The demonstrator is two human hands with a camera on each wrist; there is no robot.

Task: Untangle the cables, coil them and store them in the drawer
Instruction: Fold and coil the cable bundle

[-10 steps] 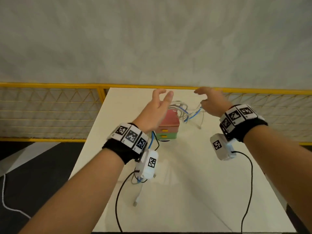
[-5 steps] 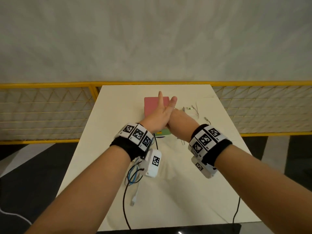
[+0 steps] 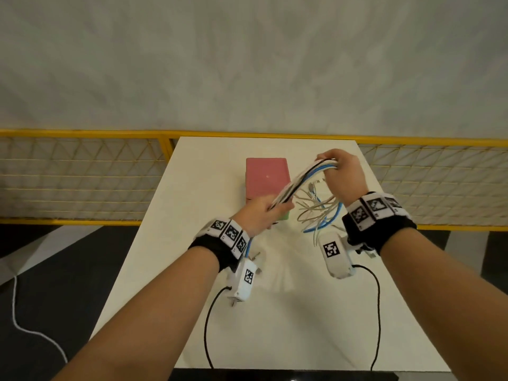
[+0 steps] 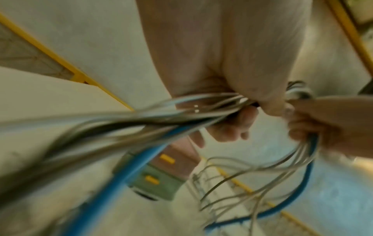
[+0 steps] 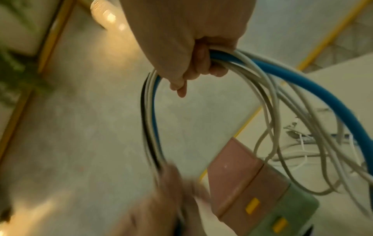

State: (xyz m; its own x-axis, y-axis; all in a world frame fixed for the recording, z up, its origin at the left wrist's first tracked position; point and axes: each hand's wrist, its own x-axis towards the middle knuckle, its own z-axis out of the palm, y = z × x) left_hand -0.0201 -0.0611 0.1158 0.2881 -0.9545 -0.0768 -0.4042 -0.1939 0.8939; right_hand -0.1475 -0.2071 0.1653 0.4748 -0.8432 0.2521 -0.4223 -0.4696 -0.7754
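Note:
A bundle of white, blue and black cables stretches in the air between my two hands above the white table. My left hand grips its lower end in front of the small drawer unit, which has a pink top and a green lower drawer. My right hand grips the upper end, farther back and to the right. Loose white and blue loops hang below the right hand. In the right wrist view the fingers curl round the cable bundle. The drawer unit shows yellow handles, drawers closed.
A yellow mesh fence runs behind the table and to both sides. Black wrist-camera leads trail over the table's near part. A white cord lies on the dark floor at the left.
Half a second ago my hands were pressed together over the drawer unit. They have since moved apart, with the cable bundle stretched between them and lifted off the table.

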